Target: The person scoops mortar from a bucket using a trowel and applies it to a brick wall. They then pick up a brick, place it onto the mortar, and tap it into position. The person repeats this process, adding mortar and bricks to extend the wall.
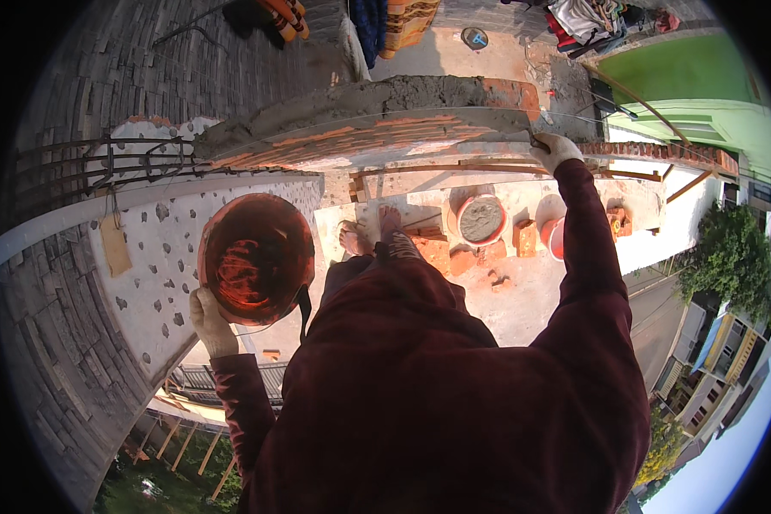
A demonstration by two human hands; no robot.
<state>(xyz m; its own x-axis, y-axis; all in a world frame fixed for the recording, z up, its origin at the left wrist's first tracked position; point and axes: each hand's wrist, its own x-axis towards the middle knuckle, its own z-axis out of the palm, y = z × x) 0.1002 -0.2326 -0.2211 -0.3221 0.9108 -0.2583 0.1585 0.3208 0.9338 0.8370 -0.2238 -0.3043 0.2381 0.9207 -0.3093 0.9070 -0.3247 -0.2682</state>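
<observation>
My left hand (pixel 212 322), in a pale glove, is closed on the rim of a red bucket (pixel 295 231). The bucket is tilted so its mouth faces up at me, with dark residue smeared inside. On the right, my gloved right hand (pixel 559 151) is stretched out to the brick wall (pixel 351 141). It is closed around a trowel (pixel 534 138), of which only a small dark part shows by the wall's end. Grey wet mortar (pixel 343 101) covers most of the wall's top, while orange brick (pixel 510 92) shows at the right end. A thin string runs along the wall.
Beside my bare feet (pixel 370 236) stand a bucket of grey mortar (pixel 482 219), another red bucket (pixel 554 237) and several loose bricks (pixel 523 238). Steel bars (pixel 137 163) jut out at the left. Clothes (pixel 587 21) lie beyond the wall. Right of the ledge, a street lies below.
</observation>
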